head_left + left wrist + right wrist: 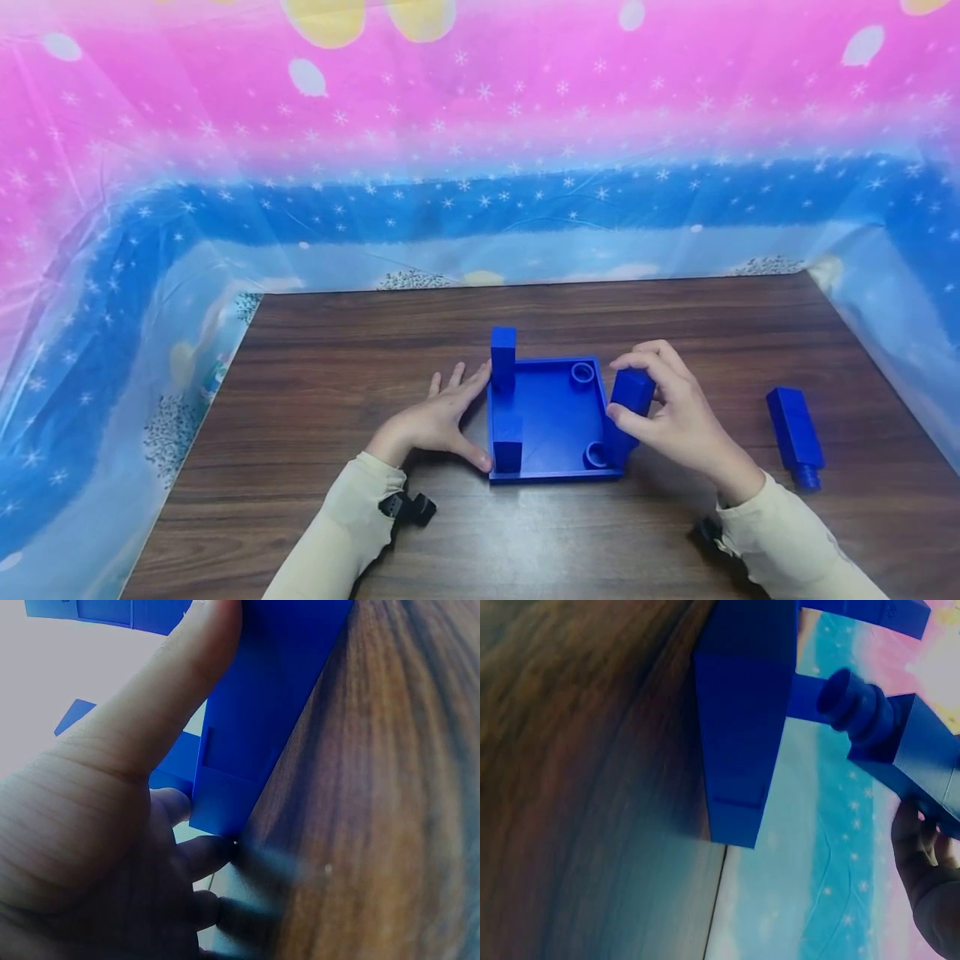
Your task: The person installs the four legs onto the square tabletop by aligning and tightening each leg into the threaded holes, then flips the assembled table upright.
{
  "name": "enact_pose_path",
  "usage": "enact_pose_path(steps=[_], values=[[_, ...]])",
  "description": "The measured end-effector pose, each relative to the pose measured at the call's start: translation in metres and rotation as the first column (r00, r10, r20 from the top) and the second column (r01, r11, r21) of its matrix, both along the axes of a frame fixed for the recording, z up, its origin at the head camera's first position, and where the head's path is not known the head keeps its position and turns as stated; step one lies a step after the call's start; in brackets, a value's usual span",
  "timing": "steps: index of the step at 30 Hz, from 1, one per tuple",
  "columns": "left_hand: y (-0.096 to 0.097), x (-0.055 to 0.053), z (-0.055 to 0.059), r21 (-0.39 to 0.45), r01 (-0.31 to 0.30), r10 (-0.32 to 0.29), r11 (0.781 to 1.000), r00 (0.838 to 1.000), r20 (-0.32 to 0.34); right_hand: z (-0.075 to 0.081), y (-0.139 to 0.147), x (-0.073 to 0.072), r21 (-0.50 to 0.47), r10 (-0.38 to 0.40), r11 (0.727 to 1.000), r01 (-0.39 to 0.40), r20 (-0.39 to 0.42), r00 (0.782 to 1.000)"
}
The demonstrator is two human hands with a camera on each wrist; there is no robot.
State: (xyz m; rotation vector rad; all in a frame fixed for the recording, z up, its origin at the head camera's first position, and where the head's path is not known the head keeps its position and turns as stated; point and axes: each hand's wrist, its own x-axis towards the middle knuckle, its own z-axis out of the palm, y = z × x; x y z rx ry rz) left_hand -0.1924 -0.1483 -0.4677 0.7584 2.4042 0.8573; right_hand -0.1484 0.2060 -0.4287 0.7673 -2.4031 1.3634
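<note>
A square blue tabletop with a raised rim (558, 417) lies underside up on the table. Two blue square legs stand upright at its left corners, one far (504, 354) and one near (508, 446). Ring sockets show at the far right (582, 375) and near right (597, 455) corners. My left hand (435, 425) rests against the left side, thumb and fingers spread. Just off the right edge, my right hand (678, 417) pinches another blue leg (633, 392) between thumb and fingers. Its threaded end (855, 709) points toward the tabletop's side in the right wrist view, tilted and apart from the sockets.
Another blue leg (797, 429) lies on the brown wood-grain table (337, 350) at the right, threaded end toward me. A pink and blue snowflake cloth (480, 192) hangs behind and along both sides of the table.
</note>
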Motion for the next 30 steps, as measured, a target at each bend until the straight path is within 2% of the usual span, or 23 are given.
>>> enact_pose_path(steps=[4, 10, 23, 30], values=[[0.0, 0.0, 0.0, 0.003, 0.001, -0.001, 1.0, 1.0, 0.003, -0.003, -0.006, 0.0, 0.018, -0.032, 0.999, 0.033, -0.036, 0.999], [0.0, -0.001, 0.0, 0.007, -0.002, 0.001, 1.0, 1.0, 0.01, -0.01, -0.013, 0.001, 0.038, -0.038, 0.998, 0.043, -0.125, 0.991], [-0.001, -0.002, 0.0, 0.005, -0.005, 0.005, 1.0, 1.0, 0.013, -0.013, -0.023, 0.004, 0.102, 0.002, 0.994, 0.031, -0.303, 0.953], [0.0, -0.001, -0.001, 0.007, 0.0, -0.001, 1.0, 1.0, 0.016, -0.013, -0.026, 0.008, 0.122, 0.007, 0.992, 0.035, -0.327, 0.945]])
